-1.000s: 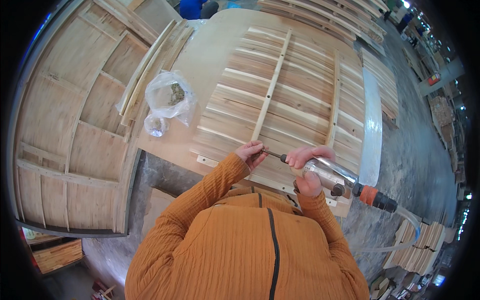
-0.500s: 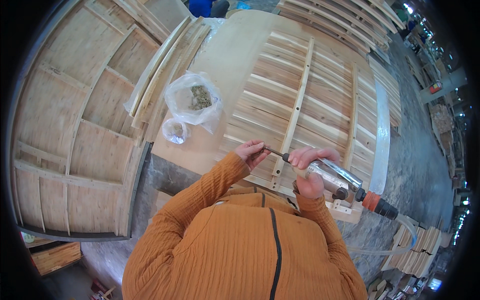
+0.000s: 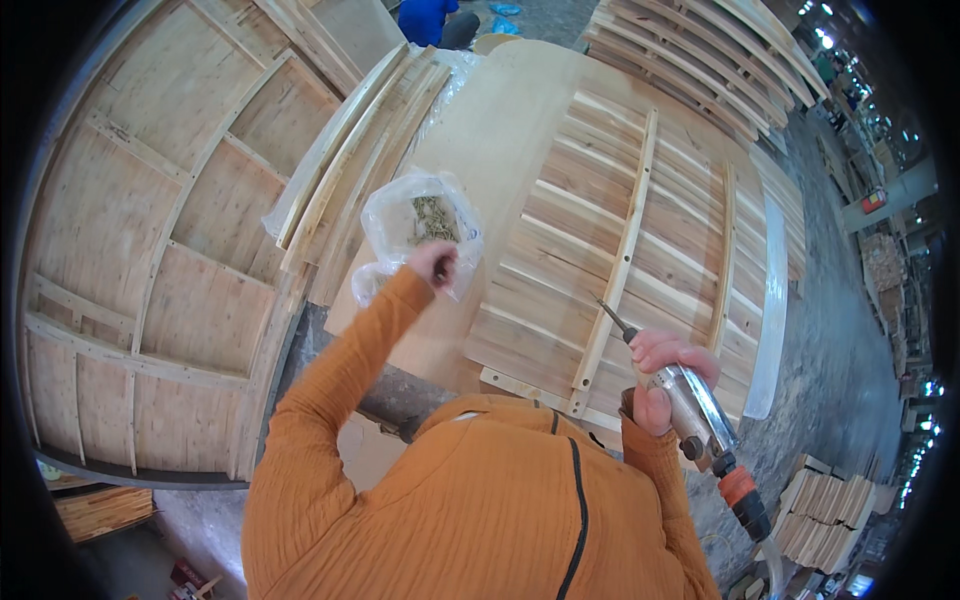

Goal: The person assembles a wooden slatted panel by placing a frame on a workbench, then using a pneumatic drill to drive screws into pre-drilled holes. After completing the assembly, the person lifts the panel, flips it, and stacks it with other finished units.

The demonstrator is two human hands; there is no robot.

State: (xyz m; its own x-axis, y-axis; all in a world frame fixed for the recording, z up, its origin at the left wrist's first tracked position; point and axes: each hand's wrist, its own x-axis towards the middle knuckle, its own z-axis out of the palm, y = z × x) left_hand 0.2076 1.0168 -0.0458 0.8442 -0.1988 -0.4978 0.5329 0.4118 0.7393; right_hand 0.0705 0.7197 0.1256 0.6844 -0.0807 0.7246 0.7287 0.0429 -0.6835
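Observation:
My right hand (image 3: 668,372) is wrapped around a silver air screwdriver (image 3: 695,408). Its long thin bit points up and left over a slatted wooden panel (image 3: 570,235), close to a drilled batten (image 3: 620,262). At the near edge of an opened clear plastic bag (image 3: 385,215) is my left hand (image 3: 435,264), its fingers curled in and slightly blurred. Whatever may be in those fingers is hidden. Small screws (image 3: 434,217) lie heaped in the bag. Partly behind my left forearm sits a smaller plastic bag (image 3: 368,283).
Wooden strips (image 3: 350,165) are stacked left of the bags, beside a large framed panel (image 3: 150,250). Slatted pieces (image 3: 690,65) are piled at the far right. An air hose (image 3: 772,568) trails from the screwdriver. A person in blue (image 3: 425,22) is at the far edge.
My left hand has left the screwdriver's bit and moved up and left to the screw bag. The screwdriver has tilted more upright in my right hand. The whole view has shifted slightly.

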